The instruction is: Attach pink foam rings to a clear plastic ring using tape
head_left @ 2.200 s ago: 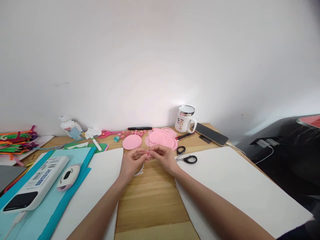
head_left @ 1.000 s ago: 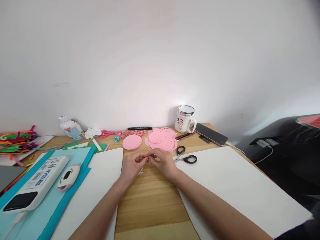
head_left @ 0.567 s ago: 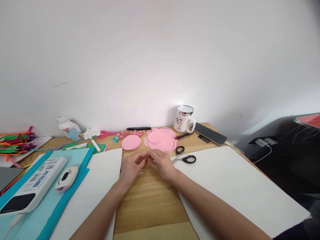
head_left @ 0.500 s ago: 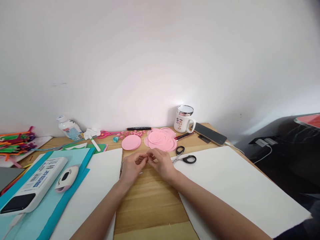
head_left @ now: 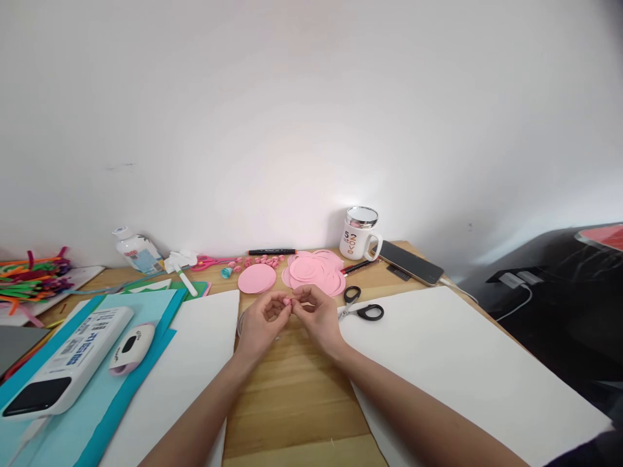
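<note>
My left hand and my right hand meet over the middle of the wooden table. Their fingertips pinch one small pink paper roll between them, just above the tabletop. Right behind the hands lie a single pink paper circle and a pile of pink spiral-cut circles. A row of small pink rolled pieces sits further back. Black-handled scissors rest just right of my right hand.
White sheets lie at the left and right. Blue paper carries a white case and a small pink-white device. At the back stand a white mug, a phone, a black marker, a bottle and pink scissors. Coloured strips are piled far left.
Both hands stayed together at the table's middle, dipped toward the wood and rose slightly again. The pink roll shows between the fingertips once more.
</note>
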`<state>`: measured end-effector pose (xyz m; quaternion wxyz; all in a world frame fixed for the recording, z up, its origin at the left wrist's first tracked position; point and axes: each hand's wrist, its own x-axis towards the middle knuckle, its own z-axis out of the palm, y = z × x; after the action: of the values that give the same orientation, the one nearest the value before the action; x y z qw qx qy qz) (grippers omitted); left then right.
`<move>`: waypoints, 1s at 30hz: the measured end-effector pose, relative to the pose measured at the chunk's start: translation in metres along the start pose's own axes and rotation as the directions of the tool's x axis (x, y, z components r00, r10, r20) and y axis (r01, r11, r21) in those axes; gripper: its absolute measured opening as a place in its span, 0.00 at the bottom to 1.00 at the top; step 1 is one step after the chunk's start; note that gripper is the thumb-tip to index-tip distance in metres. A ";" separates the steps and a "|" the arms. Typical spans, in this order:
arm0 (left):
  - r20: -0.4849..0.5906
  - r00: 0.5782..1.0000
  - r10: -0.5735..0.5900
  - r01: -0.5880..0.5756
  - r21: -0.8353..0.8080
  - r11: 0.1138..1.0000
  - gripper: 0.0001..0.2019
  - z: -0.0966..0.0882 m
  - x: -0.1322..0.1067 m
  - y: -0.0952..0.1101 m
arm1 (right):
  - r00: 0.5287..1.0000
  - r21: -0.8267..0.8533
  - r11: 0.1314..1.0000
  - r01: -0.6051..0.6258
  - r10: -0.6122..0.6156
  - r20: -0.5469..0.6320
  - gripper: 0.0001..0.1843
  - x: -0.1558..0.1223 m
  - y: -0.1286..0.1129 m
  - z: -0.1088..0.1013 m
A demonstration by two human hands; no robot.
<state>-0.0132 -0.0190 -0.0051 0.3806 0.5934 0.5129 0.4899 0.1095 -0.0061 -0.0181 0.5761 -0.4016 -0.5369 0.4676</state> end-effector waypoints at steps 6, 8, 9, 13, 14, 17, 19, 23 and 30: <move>-0.066 0.998 0.015 -0.010 0.081 0.997 0.08 0.001 -0.002 0.001 | 1.000 -0.002 1.000 0.008 -0.008 -0.012 0.06 -0.006 0.000 0.006; -0.073 0.997 0.019 -0.012 0.098 0.995 0.08 0.002 -0.002 0.001 | 0.999 -0.035 0.999 0.032 -0.032 -0.015 0.06 -0.008 0.000 0.007; -0.081 0.997 0.015 -0.007 0.097 0.995 0.08 0.002 -0.002 0.001 | 0.999 -0.049 0.998 0.044 -0.045 -0.013 0.06 -0.008 0.000 0.007; -0.121 0.993 0.018 -0.005 0.106 0.994 0.10 0.002 -0.002 0.001 | 0.998 -0.071 0.996 0.059 -0.060 -0.005 0.04 -0.009 0.002 0.006; -0.118 0.992 0.037 -0.022 0.124 0.992 0.10 0.001 -0.002 0.001 | 0.998 -0.077 0.995 0.061 -0.061 -0.001 0.04 -0.008 0.003 0.006; -0.090 0.990 0.105 -0.087 0.181 0.980 0.08 -0.001 -0.002 0.001 | 0.995 -0.128 0.987 0.100 -0.098 0.023 0.05 -0.007 0.006 0.005; -0.080 0.989 0.126 -0.109 0.195 0.975 0.07 -0.002 -0.002 0.000 | 0.987 -0.191 0.969 0.158 -0.153 0.041 0.06 -0.006 0.008 0.003; -0.066 0.988 0.137 -0.118 0.232 0.966 0.07 -0.004 -0.001 -0.002 | 0.958 -0.348 0.893 0.287 -0.264 0.112 0.08 -0.005 0.009 0.000; -0.033 0.986 0.163 -0.142 0.342 0.929 0.08 -0.003 -0.002 -0.006 | 0.965 -0.403 0.877 0.260 -0.229 0.125 0.08 -0.003 0.008 -0.002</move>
<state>-0.0175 -0.0199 -0.0107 0.2182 0.6727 0.5531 0.4404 0.1103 -0.0072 -0.0268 0.5116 -0.4265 -0.6913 0.2803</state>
